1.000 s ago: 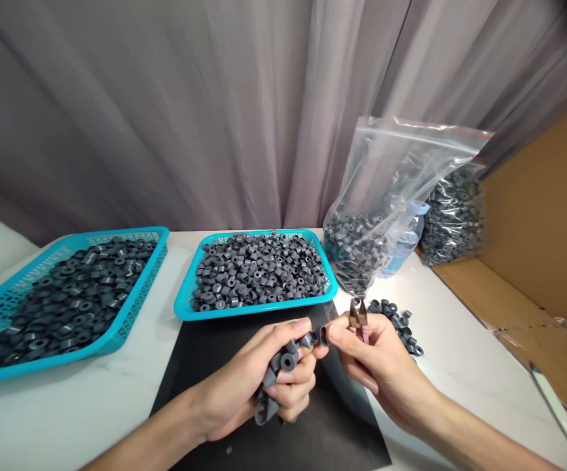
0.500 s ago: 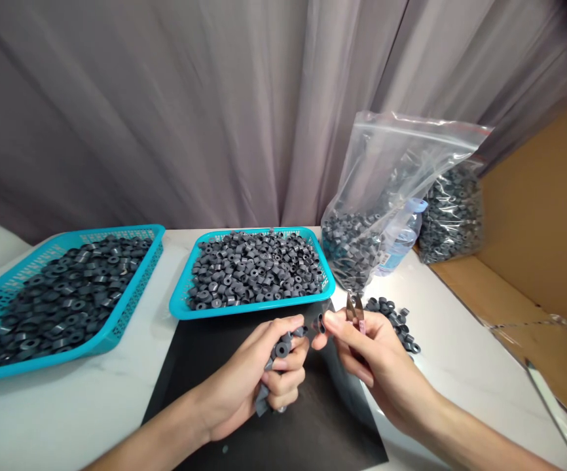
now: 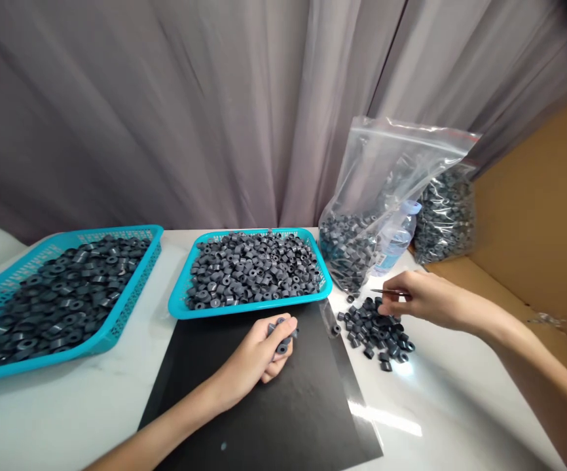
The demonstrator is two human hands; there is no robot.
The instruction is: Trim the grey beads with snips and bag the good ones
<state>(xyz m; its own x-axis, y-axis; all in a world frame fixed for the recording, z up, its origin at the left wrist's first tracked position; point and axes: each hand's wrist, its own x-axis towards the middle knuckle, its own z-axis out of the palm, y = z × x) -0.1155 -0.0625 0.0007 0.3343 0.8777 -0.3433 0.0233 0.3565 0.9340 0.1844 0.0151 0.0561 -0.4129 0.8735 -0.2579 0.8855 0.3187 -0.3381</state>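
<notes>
Several small grey plastic rings (image 3: 281, 349) are clutched in my left hand (image 3: 258, 356), its fingers curled over the black mat (image 3: 274, 412). My right hand (image 3: 423, 297) is closed on a pair of small nippers (image 3: 392, 292), their thin dark tips pointing left; their handles are hidden in the palm. Beneath that hand lies a loose pile of grey rings (image 3: 374, 330) on the white table. Whether the right fingertips also hold a ring, I cannot tell.
Two turquoise baskets, one in the middle (image 3: 244, 311) and one at left (image 3: 111, 337), hold heaps of grey rings. An open zip bag (image 3: 391, 150) of rings, a water bottle (image 3: 395, 242), a second filled bag (image 3: 445, 219) and a cardboard box (image 3: 539, 229) stand at right.
My right hand has moved away from the left, rightward and up over the loose pile, the nippers still in it. The left hand stays over the mat with its rings.
</notes>
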